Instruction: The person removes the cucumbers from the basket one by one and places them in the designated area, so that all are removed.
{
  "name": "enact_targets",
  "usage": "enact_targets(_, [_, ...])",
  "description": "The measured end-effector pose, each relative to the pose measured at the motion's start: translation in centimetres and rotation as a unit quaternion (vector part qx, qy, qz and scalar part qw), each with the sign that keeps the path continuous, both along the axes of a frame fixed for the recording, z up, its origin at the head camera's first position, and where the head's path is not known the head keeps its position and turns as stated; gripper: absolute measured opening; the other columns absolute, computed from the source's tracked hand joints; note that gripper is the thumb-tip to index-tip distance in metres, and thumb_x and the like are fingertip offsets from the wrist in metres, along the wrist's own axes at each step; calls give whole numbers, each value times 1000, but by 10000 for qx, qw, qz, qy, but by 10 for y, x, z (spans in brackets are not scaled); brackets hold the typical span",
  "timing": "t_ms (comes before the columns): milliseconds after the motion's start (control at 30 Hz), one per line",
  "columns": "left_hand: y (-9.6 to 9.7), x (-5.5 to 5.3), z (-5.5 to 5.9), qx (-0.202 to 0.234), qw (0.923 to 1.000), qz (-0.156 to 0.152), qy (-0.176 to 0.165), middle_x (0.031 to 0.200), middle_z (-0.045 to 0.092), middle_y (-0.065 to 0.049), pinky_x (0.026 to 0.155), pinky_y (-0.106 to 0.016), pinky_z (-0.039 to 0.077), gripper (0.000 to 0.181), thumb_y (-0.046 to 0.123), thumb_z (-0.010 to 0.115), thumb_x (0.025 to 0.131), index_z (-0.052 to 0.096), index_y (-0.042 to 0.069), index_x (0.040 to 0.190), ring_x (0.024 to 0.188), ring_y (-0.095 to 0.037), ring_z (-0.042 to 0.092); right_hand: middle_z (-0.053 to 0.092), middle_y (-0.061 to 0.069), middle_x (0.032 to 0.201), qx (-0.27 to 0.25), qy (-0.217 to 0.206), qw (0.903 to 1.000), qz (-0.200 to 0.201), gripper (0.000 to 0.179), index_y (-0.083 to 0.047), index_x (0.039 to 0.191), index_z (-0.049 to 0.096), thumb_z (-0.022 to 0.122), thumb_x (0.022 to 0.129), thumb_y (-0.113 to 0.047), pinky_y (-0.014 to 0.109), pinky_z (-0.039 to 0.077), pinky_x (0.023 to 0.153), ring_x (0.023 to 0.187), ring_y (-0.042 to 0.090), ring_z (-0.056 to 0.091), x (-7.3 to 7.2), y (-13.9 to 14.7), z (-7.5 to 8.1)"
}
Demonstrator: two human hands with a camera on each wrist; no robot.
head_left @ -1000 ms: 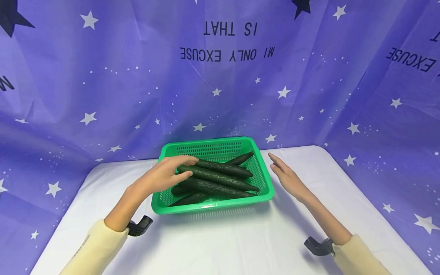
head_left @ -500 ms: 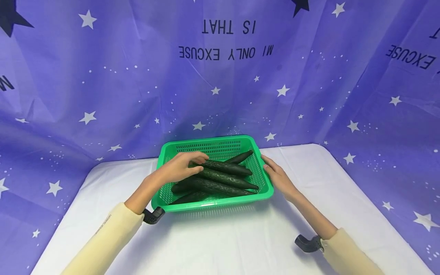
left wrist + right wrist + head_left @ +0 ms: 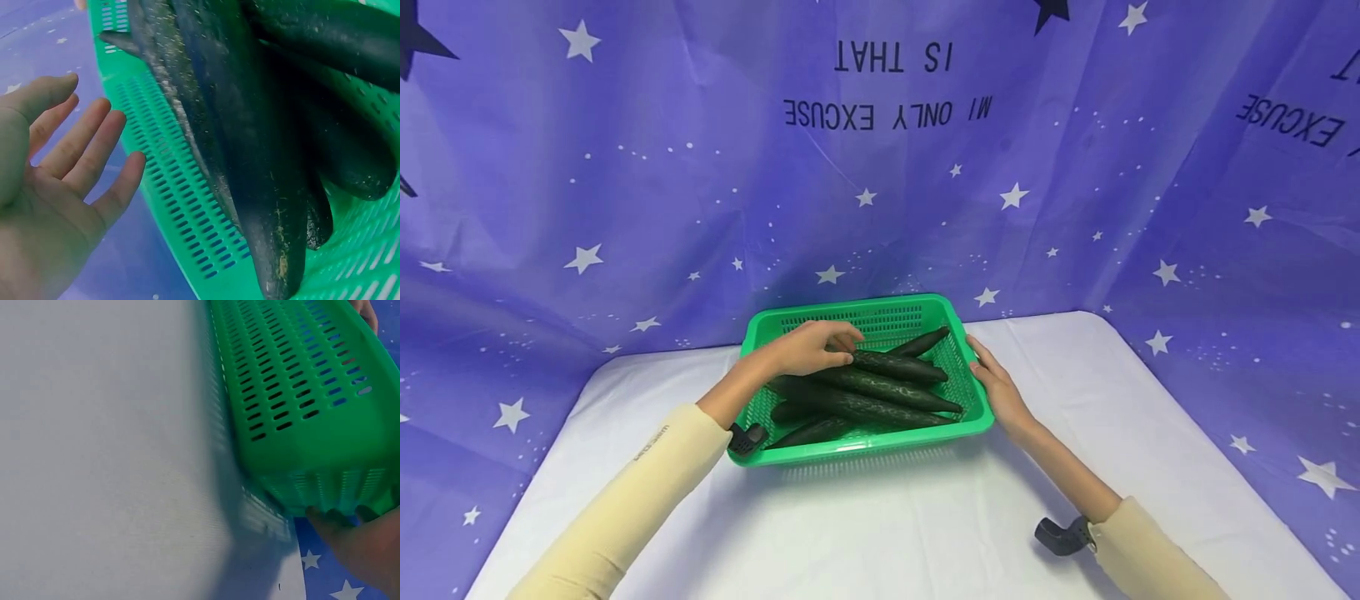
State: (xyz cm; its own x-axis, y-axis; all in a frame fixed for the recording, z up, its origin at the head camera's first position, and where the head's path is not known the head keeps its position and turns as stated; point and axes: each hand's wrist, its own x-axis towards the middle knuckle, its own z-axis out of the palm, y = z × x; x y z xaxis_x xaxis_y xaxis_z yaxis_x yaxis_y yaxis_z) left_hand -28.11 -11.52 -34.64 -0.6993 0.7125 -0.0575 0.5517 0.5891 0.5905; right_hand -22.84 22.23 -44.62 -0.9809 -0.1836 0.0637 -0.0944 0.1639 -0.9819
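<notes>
A green plastic basket [image 3: 850,446] with slotted walls holds several long dark-green cucumbers [image 3: 887,390]. In the head view my left hand [image 3: 808,348] is over the basket's left part, fingers loosely bent. From the left wrist, the same hand [image 3: 69,162] shows spread fingers apart from the cucumbers [image 3: 250,156], with nothing between them. My right hand [image 3: 1003,396] grips the basket's right end, its thumb at the rim. The right wrist view shows this hand's fingers [image 3: 350,534] against the basket's end wall [image 3: 325,487]; part of the hand is cut off.
The basket stands on a white-covered table [image 3: 880,525], close to its back edge. Purple star-printed cloth [image 3: 880,233] hangs behind and along the sides. A black wrist mount [image 3: 1063,536] sticks out from each sleeve.
My left hand has moved right over the cucumbers. My right hand has come in from beside the basket and taken hold of its right end. The basket has barely moved.
</notes>
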Motion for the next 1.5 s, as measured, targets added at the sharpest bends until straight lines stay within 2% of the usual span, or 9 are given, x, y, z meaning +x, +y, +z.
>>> enact_targets(100, [6, -8, -2, -122, 9997, -67, -216, 130, 62, -18, 99, -47, 46, 37, 10, 58, 102, 56, 4, 138, 121, -30, 58, 12, 7, 166, -342, -70, 9994, 64, 55, -17, 162, 16, 33, 111, -26, 42, 27, 113, 145, 31, 23, 1, -1, -3])
enact_targets(300, [20, -25, -9, -163, 9962, -257, -820, 144, 51, -18, 106, -48, 40, 40, 10, 55, 104, 52, 5, 143, 134, -32, 46, 17, 9, 164, -1000, -288, 9944, 165, 55, -19, 162, 14, 33, 111, -26, 25, 46, 95, 135, 37, 38, 1, -3, -6])
enact_targets(433, [28, -35, -17, -215, 9924, -355, -1161, 149, 46, -15, 110, -47, 36, 43, 10, 53, 105, 48, 3, 146, 139, -31, 40, 17, 10, 164, -1087, -358, 9933, 181, 55, -21, 162, 14, 32, 111, -26, 26, 47, 94, 134, 37, 39, 1, -5, -7])
enact_targets(600, [34, -44, -27, -537, 9875, -270, -1457, 154, 42, -11, 111, -47, 34, 45, 11, 51, 105, 45, 7, 150, 140, -30, 39, 19, 10, 163, -1194, -415, 9918, 196, 54, -22, 162, 14, 31, 111, -25, 31, 47, 97, 132, 37, 41, 1, -7, -6])
enact_targets(867, [35, -57, -41, -946, 9828, -162, -1575, 158, 34, -14, 112, -52, 30, 48, 13, 56, 104, 48, 16, 150, 145, -33, 29, 23, 14, 160, -1217, -400, 9915, 214, 54, -21, 162, 13, 30, 111, -25, 31, 48, 95, 130, 39, 43, 2, -7, -6])
enact_targets(1033, [34, -62, -44, -870, 9829, -25, -1625, 156, 37, -13, 112, -52, 31, 50, 10, 62, 100, 52, 19, 148, 144, -31, 31, 24, 14, 160, -1180, -354, 9922, 204, 54, -21, 162, 14, 30, 111, -25, 29, 48, 94, 129, 37, 44, 1, -6, -6])
enact_targets(1200, [36, -64, -44, -709, 9850, -146, -1568, 154, 41, -14, 111, -49, 33, 48, 8, 62, 99, 54, 15, 146, 143, -32, 34, 24, 12, 160, -1050, -346, 9938, 95, 54, -22, 162, 16, 31, 111, -25, 32, 47, 96, 129, 37, 44, 2, -4, -4])
enact_targets(1400, [29, -62, -31, -389, 9879, -19, -1499, 156, 37, -15, 112, -50, 32, 48, 6, 60, 101, 51, 11, 147, 145, -34, 30, 18, 10, 163, -916, -330, 9952, 121, 54, -21, 162, 14, 31, 111, -25, 35, 42, 101, 134, 37, 38, 2, -4, -2])
enact_targets(1500, [25, -61, -19, -57, 9918, 72, -1276, 156, 37, -16, 111, -52, 32, 49, 6, 59, 101, 48, 8, 149, 145, -35, 29, 15, 8, 164, -816, -302, 9962, 103, 54, -20, 162, 14, 31, 111, -25, 37, 38, 105, 138, 35, 35, 2, -4, -2])
